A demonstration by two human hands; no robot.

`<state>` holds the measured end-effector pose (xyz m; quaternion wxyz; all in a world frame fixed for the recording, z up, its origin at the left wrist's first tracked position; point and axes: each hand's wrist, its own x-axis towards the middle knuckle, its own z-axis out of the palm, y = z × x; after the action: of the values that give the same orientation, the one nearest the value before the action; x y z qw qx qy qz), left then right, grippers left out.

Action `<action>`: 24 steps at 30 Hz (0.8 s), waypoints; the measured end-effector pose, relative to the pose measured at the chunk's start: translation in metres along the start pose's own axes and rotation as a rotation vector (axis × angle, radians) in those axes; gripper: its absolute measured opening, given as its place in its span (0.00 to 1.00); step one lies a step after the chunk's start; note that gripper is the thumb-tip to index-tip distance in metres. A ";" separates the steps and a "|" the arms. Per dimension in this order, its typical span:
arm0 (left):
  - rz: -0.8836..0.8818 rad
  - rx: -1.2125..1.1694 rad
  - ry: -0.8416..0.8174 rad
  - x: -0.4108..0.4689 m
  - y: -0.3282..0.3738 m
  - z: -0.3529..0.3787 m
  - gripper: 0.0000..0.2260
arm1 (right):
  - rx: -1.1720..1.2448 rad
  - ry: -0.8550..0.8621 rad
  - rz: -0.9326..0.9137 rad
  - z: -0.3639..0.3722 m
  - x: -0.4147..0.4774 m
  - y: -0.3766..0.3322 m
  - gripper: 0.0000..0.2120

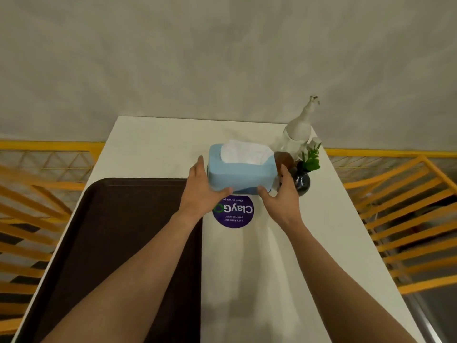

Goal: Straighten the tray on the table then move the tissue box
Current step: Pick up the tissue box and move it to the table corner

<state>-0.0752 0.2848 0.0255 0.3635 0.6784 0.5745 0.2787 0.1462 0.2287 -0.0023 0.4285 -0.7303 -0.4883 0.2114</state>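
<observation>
A light blue tissue box point(241, 172) with white tissue sticking out of its top stands on the white table point(284, 256), past the middle. My left hand point(201, 191) clasps its left end, thumb on the near face. My right hand point(280, 194) clasps its right end the same way. A dark brown tray point(118, 243) lies flat on the left half of the table, its edges parallel to the table's edges; my left forearm crosses above it.
A round purple sticker point(233, 214) is on the table just in front of the box. Right of the box stand a dark vase with a green plant point(305, 174), a brown object point(284, 159) and a clear pump bottle point(296, 129). Yellow railings flank the table.
</observation>
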 end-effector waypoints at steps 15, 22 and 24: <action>0.084 -0.102 0.097 0.035 0.004 0.022 0.36 | 0.074 -0.049 0.006 0.020 0.026 0.025 0.29; 0.117 -0.091 0.130 0.041 0.001 -0.013 0.36 | 0.089 -0.067 -0.031 0.030 0.030 -0.002 0.29; 0.128 -0.083 0.152 0.041 -0.002 -0.028 0.36 | 0.091 -0.074 -0.045 0.038 0.030 -0.015 0.29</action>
<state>-0.0910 0.3297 0.0386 0.3282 0.6749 0.5439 0.3756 0.1237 0.2740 -0.0066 0.4476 -0.6903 -0.5102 0.2506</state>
